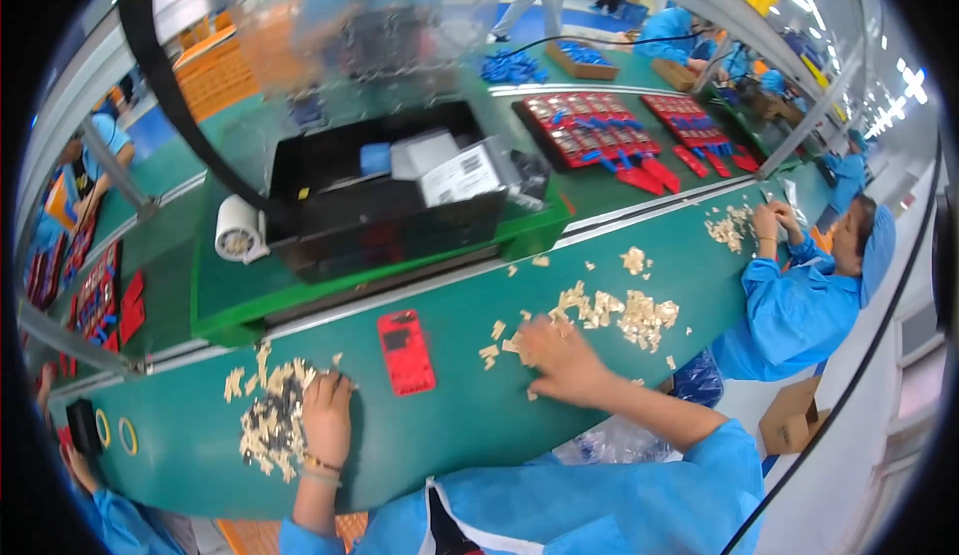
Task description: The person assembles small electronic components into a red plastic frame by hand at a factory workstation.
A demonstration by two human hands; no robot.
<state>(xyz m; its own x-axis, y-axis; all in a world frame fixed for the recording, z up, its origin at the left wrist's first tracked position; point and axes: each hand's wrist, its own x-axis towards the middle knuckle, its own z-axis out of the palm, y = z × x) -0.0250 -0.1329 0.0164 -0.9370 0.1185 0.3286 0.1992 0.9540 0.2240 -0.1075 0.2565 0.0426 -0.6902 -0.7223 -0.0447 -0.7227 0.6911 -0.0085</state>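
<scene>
My left hand (pixel 326 413) rests on a heap of small beige and dark pieces (pixel 270 427) at the left of the green work surface (pixel 470 415); whether it holds one is hidden. My right hand (pixel 559 357) lies palm down on scattered beige pieces (pixel 609 313) to the right, fingers curled over a few of them. Between both hands a flat red rectangular tray (pixel 406 352) with a dark window lies on the surface. Blue sleeves cover my upper arms.
A black bin (pixel 385 195) with white boxes sits on a raised green shelf behind the surface. Red trays (pixel 589 127) lie further back. A person in blue (pixel 809 300) works at the right over another beige heap (pixel 731 225). Two yellow rings (pixel 115 431) lie far left.
</scene>
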